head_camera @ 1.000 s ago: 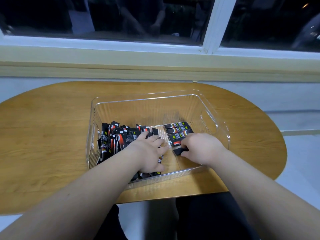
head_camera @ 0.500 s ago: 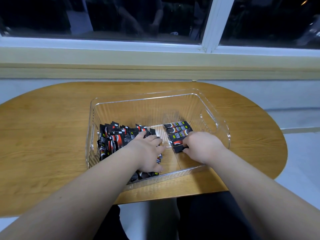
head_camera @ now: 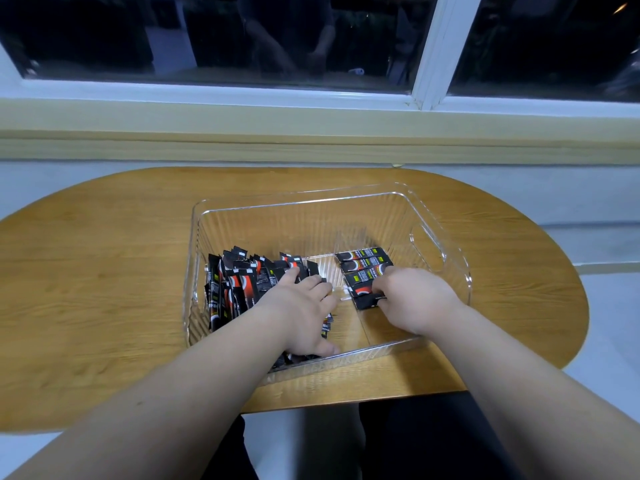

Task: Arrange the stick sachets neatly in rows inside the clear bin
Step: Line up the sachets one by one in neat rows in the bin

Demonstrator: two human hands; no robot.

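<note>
Clear plastic bin (head_camera: 294,226) with ribbed walls sits pretty much dead centre on the oval wooden worktop (head_camera: 104,271), with a cut-out handle in its right end. Inside, the left half has a loose pile (head_camera: 239,282) of black stick sachets with red and white print, some standing on end and leaning on each other, some flopped over, all jumbled. The right half has a short row (head_camera: 363,263) of the same sachets lying flat on the bin floor, side by side with long edges touching, running from near the far wall toward the person. A strip of bare bin floor shows between pile and row. Left hand (head_camera: 304,313) is palm down on the near side of the pile, fingers fairly straight and spread over the sachets, thumb out by the near wall. That grip is apart, just resting, not wrapped round anything I can see. Right hand (head_camera: 415,299) is at the near end of the row with its fingers curled down, grip clamped on the nearest sachet (head_camera: 365,301), which sits a bit crooked against its neighbour. Both forearms reach in over the near rim. Behind the worktop there's a pale ledge (head_camera: 311,133) and a white-framed window (head_camera: 426,64) with dark glass.
</note>
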